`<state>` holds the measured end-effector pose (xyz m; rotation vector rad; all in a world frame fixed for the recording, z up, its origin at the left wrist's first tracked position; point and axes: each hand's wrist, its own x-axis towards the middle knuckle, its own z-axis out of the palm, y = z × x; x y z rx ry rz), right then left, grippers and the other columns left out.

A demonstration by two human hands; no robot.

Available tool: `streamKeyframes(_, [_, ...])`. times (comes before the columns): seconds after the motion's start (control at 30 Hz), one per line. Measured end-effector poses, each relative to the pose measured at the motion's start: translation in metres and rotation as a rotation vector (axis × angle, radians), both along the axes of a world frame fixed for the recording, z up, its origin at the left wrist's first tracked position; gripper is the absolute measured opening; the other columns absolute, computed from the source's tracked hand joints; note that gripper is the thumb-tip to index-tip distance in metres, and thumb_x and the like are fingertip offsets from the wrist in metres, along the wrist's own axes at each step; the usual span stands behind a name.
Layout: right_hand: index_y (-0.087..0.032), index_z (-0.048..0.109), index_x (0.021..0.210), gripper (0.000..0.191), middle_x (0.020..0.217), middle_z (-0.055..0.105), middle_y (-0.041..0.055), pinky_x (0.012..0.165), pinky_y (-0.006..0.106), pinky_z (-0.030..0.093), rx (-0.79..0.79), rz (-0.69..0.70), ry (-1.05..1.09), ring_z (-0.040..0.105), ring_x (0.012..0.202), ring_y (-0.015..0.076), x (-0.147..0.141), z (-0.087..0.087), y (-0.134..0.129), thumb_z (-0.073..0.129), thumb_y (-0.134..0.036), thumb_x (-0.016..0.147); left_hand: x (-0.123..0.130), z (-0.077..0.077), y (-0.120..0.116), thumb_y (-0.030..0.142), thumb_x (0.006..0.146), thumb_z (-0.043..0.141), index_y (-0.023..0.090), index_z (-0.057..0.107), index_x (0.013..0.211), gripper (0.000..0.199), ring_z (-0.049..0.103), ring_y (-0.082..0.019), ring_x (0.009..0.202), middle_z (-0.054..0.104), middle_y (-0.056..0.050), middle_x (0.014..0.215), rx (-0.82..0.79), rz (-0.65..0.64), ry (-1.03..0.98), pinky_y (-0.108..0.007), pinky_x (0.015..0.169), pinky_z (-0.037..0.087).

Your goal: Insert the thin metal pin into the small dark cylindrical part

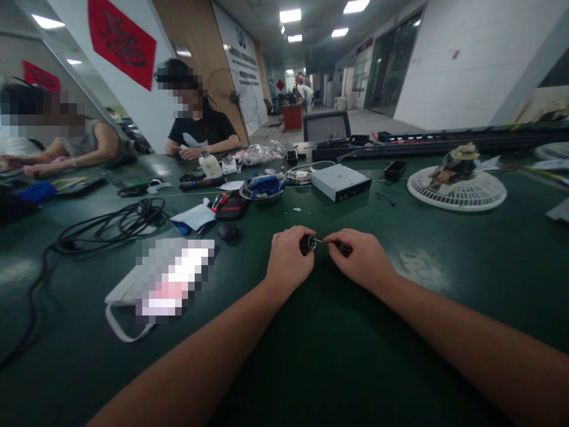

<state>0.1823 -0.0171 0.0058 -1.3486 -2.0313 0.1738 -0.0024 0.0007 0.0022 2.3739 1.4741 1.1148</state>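
Observation:
Near the middle of the view, my left hand [288,256] is closed around a small black cylindrical part [307,242] with a shiny ring at its open end, facing right. My right hand [359,256], just across from it, pinches a thin, light-coloured pin or wire [320,240] between thumb and fingers. The thin piece points left at the ring; whether it touches the ring I cannot tell. The palm side of my left hand and most of the cylinder are hidden. Both hands are low over the dark green table [311,356].
Left lie a phone-like bright slab [178,279], black cable coil [128,222] and computer mouse [228,232]. Beyond my hands are a metal bowl with blue cloth [263,188], a disc drive [340,181] and a white fan grille [457,193]. Two people [202,127] sit across at left.

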Motion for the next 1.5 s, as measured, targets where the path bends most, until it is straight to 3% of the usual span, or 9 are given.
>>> streamKeyframes(0.17, [-0.024, 0.075, 0.099, 0.02, 0.094, 0.074, 0.0016, 0.071, 0.032, 0.051, -0.011, -0.024, 0.002, 0.066, 0.078, 0.0176, 0.001, 0.0, 0.0015, 0.059, -0.021, 0.088, -0.0009, 0.0006, -0.0002, 0.005, 0.076, 0.064, 0.021, 0.067, 0.099, 0.029, 0.067, -0.023, 0.098, 0.074, -0.003, 0.099, -0.005, -0.001, -0.009, -0.043, 0.092, 0.049])
streamKeyframes(0.37, [-0.025, 0.075, 0.101, 0.021, 0.089, 0.072, 0.001, 0.071, 0.031, 0.049, -0.011, 0.093, -0.047, 0.065, 0.077, 0.0168, 0.0003, -0.0024, 0.0016, 0.059, -0.02, 0.088, -0.0009, -0.0002, 0.0003, 0.004, 0.074, 0.065, 0.021, 0.068, 0.1, 0.031, 0.067, -0.023, 0.098, 0.074, -0.003, 0.1, -0.009, -0.002, -0.011, -0.044, 0.094, 0.048])
streamKeyframes(0.6, [-0.025, 0.075, 0.1, 0.02, 0.095, 0.074, 0.0015, 0.074, 0.033, 0.05, -0.028, -0.003, -0.034, 0.067, 0.08, 0.0181, 0.001, -0.0032, 0.0023, 0.058, -0.021, 0.088, -0.0005, 0.0001, 0.0002, 0.004, 0.073, 0.064, 0.022, 0.068, 0.1, 0.032, 0.067, -0.023, 0.098, 0.074, -0.002, 0.1, -0.008, 0.001, -0.005, -0.044, 0.093, 0.048])
streamKeyframes(0.8, [-0.025, 0.075, 0.102, 0.022, 0.091, 0.073, 0.0012, 0.073, 0.031, 0.05, -0.015, 0.123, -0.035, 0.066, 0.079, 0.0167, 0.0013, -0.0031, 0.0019, 0.058, -0.02, 0.089, -0.0005, -0.0003, 0.0001, 0.004, 0.073, 0.064, 0.022, 0.067, 0.099, 0.031, 0.067, -0.024, 0.098, 0.073, -0.002, 0.098, -0.022, -0.005, 0.007, -0.044, 0.092, 0.049])
streamKeyframes(1.0, [-0.024, 0.075, 0.1, 0.021, 0.096, 0.074, 0.0013, 0.073, 0.033, 0.05, -0.02, -0.007, -0.011, 0.067, 0.081, 0.0177, 0.0013, -0.0023, 0.0023, 0.057, -0.021, 0.089, -0.0001, 0.0003, 0.0001, 0.004, 0.074, 0.063, 0.022, 0.068, 0.1, 0.033, 0.067, -0.023, 0.099, 0.074, -0.002, 0.1, -0.036, -0.028, 0.015, -0.043, 0.092, 0.049])
streamKeyframes(1.23, [-0.026, 0.075, 0.103, 0.023, 0.092, 0.073, 0.0009, 0.072, 0.03, 0.05, -0.029, 0.107, -0.04, 0.066, 0.079, 0.017, 0.0012, -0.0021, 0.0016, 0.058, -0.02, 0.089, -0.0002, 0.0, 0.0002, 0.004, 0.074, 0.063, 0.022, 0.067, 0.1, 0.032, 0.067, -0.024, 0.099, 0.074, -0.003, 0.1, -0.014, 0.001, -0.007, -0.043, 0.093, 0.05])
streamKeyframes(1.5, [-0.025, 0.074, 0.101, 0.021, 0.096, 0.073, 0.0025, 0.07, 0.032, 0.05, -0.037, 0.003, -0.037, 0.066, 0.078, 0.0176, 0.0016, -0.0019, 0.0028, 0.057, -0.021, 0.09, -0.0005, 0.0, 0.0005, 0.004, 0.074, 0.064, 0.021, 0.068, 0.1, 0.032, 0.067, -0.024, 0.099, 0.074, -0.004, 0.101, -0.019, -0.007, 0.003, -0.045, 0.095, 0.049])
